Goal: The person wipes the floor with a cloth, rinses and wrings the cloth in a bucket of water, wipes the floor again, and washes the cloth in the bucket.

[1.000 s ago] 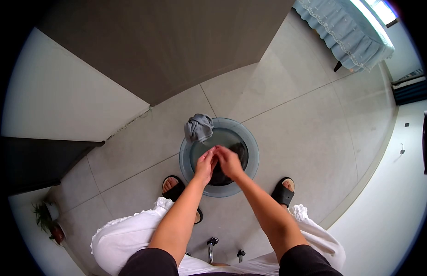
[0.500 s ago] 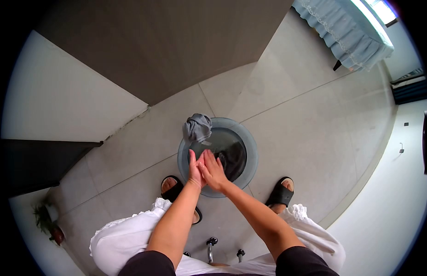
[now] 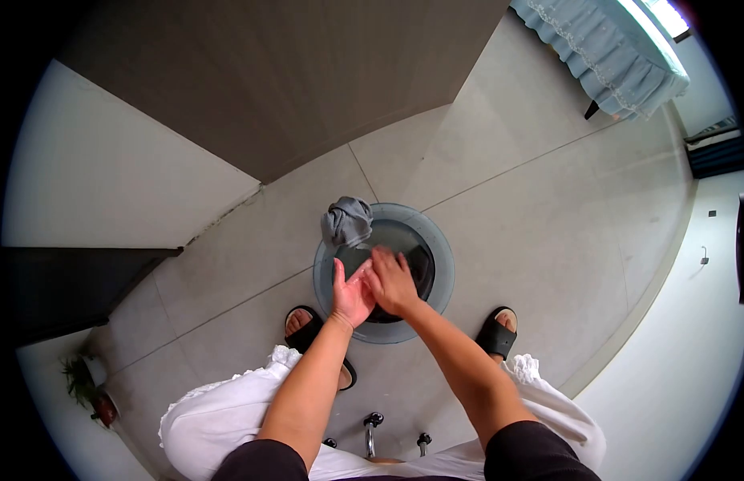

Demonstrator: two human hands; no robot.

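Observation:
Over a round grey-blue basin (image 3: 445, 264), my two hands touch each other. My left hand (image 3: 353, 298) is turned palm up, thumb raised and fingers stretched. My right hand (image 3: 394, 282) lies across the left fingers with its own fingers extended; their tips are slightly blurred. Neither one holds anything visible. A bunched grey cloth (image 3: 347, 222) hangs over the basin's far-left rim, beyond my fingers. Inside the basin, water and something dark (image 3: 425, 272) show, partly hidden by my right hand.
Black sandals (image 3: 497, 334) are on my feet, either side of the basin, on a tiled floor (image 3: 532, 216). Chrome taps (image 3: 371, 423) stick out below me. A brown panel (image 3: 292, 72) stands ahead, a potted plant (image 3: 82, 383) left, a frilled blue cover (image 3: 600, 68) far right.
My right hand has slid right and slightly forward across the left one, showing more of the left palm. The cloth still hangs on the basin's rim.

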